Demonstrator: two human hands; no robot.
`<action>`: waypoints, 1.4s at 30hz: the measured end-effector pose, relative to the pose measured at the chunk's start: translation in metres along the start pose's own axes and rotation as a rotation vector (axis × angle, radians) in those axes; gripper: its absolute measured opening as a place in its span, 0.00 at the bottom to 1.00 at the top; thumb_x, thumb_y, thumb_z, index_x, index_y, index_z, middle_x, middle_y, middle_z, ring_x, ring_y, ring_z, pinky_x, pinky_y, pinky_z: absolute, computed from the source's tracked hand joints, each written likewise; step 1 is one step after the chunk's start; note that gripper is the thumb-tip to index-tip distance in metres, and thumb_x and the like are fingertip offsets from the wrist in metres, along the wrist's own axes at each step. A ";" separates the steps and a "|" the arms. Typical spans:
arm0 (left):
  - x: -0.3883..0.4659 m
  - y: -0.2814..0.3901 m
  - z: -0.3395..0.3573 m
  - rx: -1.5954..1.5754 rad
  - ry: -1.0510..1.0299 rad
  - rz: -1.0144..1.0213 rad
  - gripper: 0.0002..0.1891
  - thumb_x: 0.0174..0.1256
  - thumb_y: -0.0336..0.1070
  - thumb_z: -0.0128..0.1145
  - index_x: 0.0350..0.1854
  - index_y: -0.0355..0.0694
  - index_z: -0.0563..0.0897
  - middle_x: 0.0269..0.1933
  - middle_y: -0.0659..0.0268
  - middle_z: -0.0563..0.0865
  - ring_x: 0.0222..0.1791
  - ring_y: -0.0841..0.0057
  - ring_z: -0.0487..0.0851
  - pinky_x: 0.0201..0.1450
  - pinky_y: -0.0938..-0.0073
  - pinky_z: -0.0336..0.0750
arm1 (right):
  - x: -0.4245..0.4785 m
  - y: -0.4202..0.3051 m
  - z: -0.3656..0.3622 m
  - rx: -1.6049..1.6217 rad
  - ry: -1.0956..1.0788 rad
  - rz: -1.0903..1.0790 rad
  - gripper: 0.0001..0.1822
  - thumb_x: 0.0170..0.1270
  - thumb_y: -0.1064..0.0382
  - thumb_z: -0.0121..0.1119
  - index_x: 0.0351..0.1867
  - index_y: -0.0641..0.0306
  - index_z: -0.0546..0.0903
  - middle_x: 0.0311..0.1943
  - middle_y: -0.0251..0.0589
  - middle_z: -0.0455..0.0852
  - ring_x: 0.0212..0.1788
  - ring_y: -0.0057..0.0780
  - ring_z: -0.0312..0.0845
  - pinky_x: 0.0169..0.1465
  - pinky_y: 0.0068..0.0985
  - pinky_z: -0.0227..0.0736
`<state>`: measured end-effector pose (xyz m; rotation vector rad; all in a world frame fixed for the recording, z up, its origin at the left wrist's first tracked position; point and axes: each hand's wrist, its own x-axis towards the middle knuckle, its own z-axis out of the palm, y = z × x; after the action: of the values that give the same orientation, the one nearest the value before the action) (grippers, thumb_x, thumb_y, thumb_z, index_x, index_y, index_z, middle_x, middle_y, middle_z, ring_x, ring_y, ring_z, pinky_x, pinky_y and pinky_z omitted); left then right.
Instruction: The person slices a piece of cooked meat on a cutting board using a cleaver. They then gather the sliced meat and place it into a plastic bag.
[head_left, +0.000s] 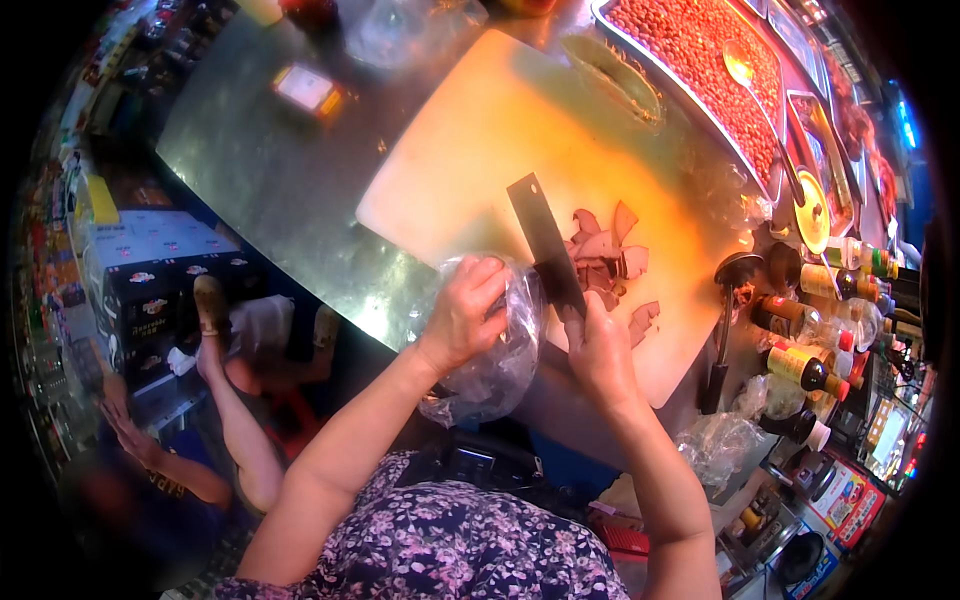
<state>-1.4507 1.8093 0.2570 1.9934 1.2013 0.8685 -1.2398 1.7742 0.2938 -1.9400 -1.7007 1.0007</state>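
Note:
My left hand (471, 311) grips the rim of a clear plastic bag (491, 379), which hangs past the near edge of a white cutting board (450, 165). In my right hand (604, 349) is a cleaver (541, 236), its broad dark blade pointing away from me over the board. Right beside the blade lies a heap of sliced brownish-pink meat (600, 251), and a few slices (643, 322) rest apart from it, nearer to me. What the bag holds cannot be made out.
A metal tray of peanuts (697, 67) stands at the upper right, a ladle (724, 337) and several sauce bottles (806, 367) at the right. A crumpled plastic bag (720, 446) lies near my right arm. Another person (172, 465) is at the lower left, beside stacked boxes (165, 292).

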 end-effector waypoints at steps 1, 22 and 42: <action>0.000 -0.001 0.001 0.005 0.013 0.019 0.19 0.49 0.24 0.65 0.47 0.32 0.82 0.50 0.54 0.82 0.51 0.51 0.79 0.55 0.57 0.78 | 0.001 -0.003 -0.001 0.010 -0.004 0.021 0.09 0.74 0.66 0.62 0.44 0.71 0.77 0.34 0.67 0.85 0.41 0.68 0.82 0.41 0.51 0.75; -0.001 -0.002 0.001 0.021 0.025 0.010 0.21 0.48 0.25 0.67 0.50 0.34 0.84 0.53 0.54 0.84 0.54 0.49 0.80 0.60 0.58 0.77 | -0.038 -0.033 -0.069 -0.060 -0.100 -0.005 0.07 0.73 0.68 0.60 0.42 0.71 0.77 0.28 0.67 0.82 0.35 0.69 0.82 0.39 0.53 0.74; 0.002 -0.003 0.001 -0.018 0.107 0.063 0.16 0.47 0.25 0.67 0.42 0.33 0.83 0.46 0.53 0.85 0.47 0.49 0.81 0.54 0.56 0.76 | -0.015 -0.035 -0.044 -0.086 -0.027 -0.087 0.06 0.74 0.69 0.59 0.44 0.71 0.76 0.30 0.65 0.84 0.35 0.68 0.81 0.37 0.52 0.74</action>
<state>-1.4506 1.8125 0.2546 2.0015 1.1903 1.0261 -1.2333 1.7740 0.3516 -1.8947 -1.8549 0.9401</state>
